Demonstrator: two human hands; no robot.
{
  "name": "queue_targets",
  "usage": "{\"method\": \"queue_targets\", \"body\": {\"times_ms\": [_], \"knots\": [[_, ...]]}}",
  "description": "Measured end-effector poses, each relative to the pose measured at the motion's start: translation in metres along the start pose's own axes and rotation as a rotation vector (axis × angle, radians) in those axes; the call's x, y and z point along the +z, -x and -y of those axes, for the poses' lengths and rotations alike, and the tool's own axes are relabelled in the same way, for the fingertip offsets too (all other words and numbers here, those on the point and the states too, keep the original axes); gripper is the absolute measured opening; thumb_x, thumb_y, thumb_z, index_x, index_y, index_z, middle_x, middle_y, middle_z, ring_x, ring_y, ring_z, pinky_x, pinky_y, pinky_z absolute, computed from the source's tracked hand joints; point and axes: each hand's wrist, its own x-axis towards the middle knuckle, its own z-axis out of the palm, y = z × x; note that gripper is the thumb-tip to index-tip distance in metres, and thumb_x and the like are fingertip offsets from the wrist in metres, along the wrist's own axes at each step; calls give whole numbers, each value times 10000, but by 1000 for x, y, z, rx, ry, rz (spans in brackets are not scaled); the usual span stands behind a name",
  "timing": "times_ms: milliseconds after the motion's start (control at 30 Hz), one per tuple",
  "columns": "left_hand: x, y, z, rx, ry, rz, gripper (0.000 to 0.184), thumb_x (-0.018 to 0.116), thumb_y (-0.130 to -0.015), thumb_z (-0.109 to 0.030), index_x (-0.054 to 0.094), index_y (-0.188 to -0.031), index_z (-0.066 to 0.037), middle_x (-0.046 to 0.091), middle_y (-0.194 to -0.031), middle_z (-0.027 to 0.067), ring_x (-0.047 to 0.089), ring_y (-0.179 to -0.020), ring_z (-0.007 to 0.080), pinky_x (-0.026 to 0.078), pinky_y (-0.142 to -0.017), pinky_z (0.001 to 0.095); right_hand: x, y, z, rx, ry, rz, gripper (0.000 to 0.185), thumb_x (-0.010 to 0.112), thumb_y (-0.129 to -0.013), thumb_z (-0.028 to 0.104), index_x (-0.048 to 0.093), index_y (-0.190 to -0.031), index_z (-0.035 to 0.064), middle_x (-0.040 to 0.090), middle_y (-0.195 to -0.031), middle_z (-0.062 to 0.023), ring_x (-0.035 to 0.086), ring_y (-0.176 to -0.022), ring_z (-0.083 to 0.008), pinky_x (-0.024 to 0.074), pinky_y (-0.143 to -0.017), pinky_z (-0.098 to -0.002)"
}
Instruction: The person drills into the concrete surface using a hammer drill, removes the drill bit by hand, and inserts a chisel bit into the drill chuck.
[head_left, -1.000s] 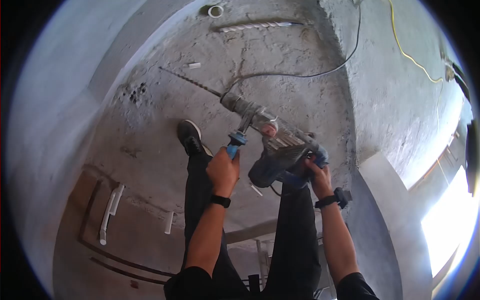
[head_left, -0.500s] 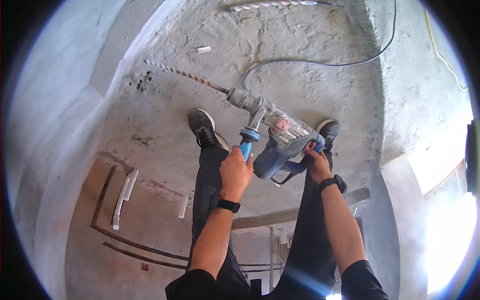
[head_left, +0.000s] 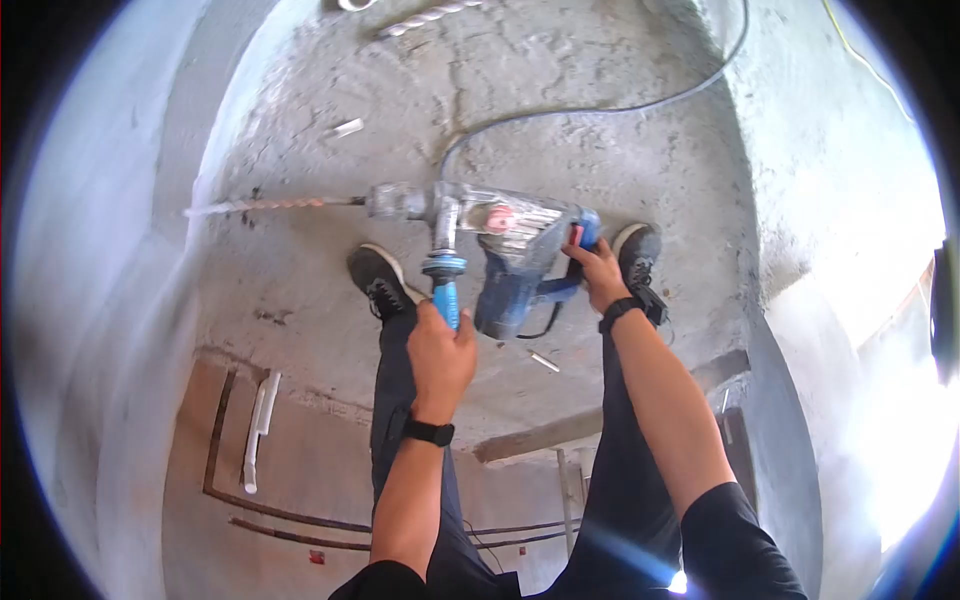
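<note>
A blue and grey rotary hammer drill (head_left: pixel 520 225) hangs between my two hands, held crosswise over the concrete floor. My left hand (head_left: pixel 440 355) is wrapped round its blue side handle (head_left: pixel 446 303). At the rear grip, by the red switch, my right hand (head_left: pixel 597 275) is closed on the drill. From the chuck a long spiral drill bit (head_left: pixel 290 203) points left, its blurred tip close to the base of the left wall (head_left: pixel 130 240). Whether the tip touches the wall I cannot tell.
A power cord (head_left: pixel 600 108) curves over the floor (head_left: pixel 570 60) to the upper right. Another thick spiral bit (head_left: pixel 430 17) lies at the top, near a short white pipe piece (head_left: pixel 346 128). My shoes (head_left: pixel 378 280) stand either side below the drill. White pipes (head_left: pixel 258 430) are at lower left.
The drill has swung from a slant to nearly level in view and moved left, its bit tip now near the left wall. Both hands keep their hold.
</note>
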Motion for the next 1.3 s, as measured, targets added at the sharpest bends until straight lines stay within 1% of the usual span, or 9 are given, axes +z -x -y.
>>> {"method": "queue_targets", "body": {"times_ms": [233, 333, 400, 500, 633, 800, 1000, 1167, 1300], "knots": [[-22, 20, -29, 129, 19, -146, 301, 696, -926, -201, 506, -987, 24, 619, -760, 256, 616, -721, 478, 462, -644, 519, 13, 17, 34, -158, -62, 99, 613, 840, -766, 173, 547, -1274, -6, 644, -1138, -104, 602, -1045, -214, 483, -904, -341], [-25, 25, -41, 178, 60, -237, 322, 699, -927, -210, 491, -989, 28, 607, -777, 264, 594, -742, 502, 446, -658, 529, 15, 17, 41, -236, -113, 163, 740, 841, -764, 172, 490, -1382, -37, 615, -1272, -149, 600, -1146, -246, 475, -976, -350], [-25, 33, -50, 158, 38, -248, 328, 698, -928, -211, 484, -989, 30, 602, -788, 267, 588, -753, 508, 444, -665, 531, 16, 20, 40, -427, -217, 197, 881, 841, -769, 187, 391, -1490, -48, 527, -1438, -200, 560, -1279, -287, 458, -1051, -378], [-27, 33, -56, 180, 31, -266, 342, 692, -931, -208, 462, -998, 35, 589, -814, 273, 579, -778, 519, 439, -679, 536, 12, 74, 61, -401, -38, 199, 922, 801, -821, 127, 271, -1559, -28, 413, -1544, -170, 452, -1391, -306, 398, -1128, -405], [-31, 33, -72, 269, -49, -310, 316, 675, -933, -160, 448, -1027, 40, 584, -824, 283, 587, -802, 521, 442, -690, 543, -6, 116, 73, -534, -83, 269, 759, 782, -854, 138, 401, -1484, -47, 498, -1477, -178, 509, -1338, -302, 435, -1105, -405], [-26, 27, -74, 349, -116, -292, 304, 668, -932, -149, 485, -1081, 42, 616, -912, 281, 612, -854, 498, 459, -719, 528, -36, 167, 123, -683, 118, 187, 549, 761, -901, 223, 571, -1379, 31, 623, -1352, -123, 594, -1239, -236, 473, -1051, -391], [-21, 41, -91, 385, -261, -333, 376, 656, -949, -205, 500, -1200, 28, 651, -987, 275, 643, -905, 475, 508, -727, 514, -44, 198, 191, -1104, 361, 100, 676, 860, -775, 285, 586, -1355, 72, 631, -1296, -147, 594, -1225, -325, 451, -1070, -403], [-4, 56, -95, 444, -373, -307, 427, 655, -944, -206, 500, -1270, 22, 669, -1056, 252, 660, -956, 437, 522, -770, 503, -36, 178, 203, -1250, 412, 92, 849, 921, -640, 368, 553, -1349, 81, 582, -1350, -149, 515, -1294, -362, 399, -1109, -444], [1, 69, -108, 425, -328, -279, 415, 647, -940, -163, 496, -1274, 30, 655, -1086, 253, 657, -969, 436, 528, -776, 501, -48, 169, 207, -1170, 500, 208, 834, 914, -629, 372, 566, -1336, 101, 575, -1367, -140, 505, -1309, -361, 391, -1113, -461]]}}
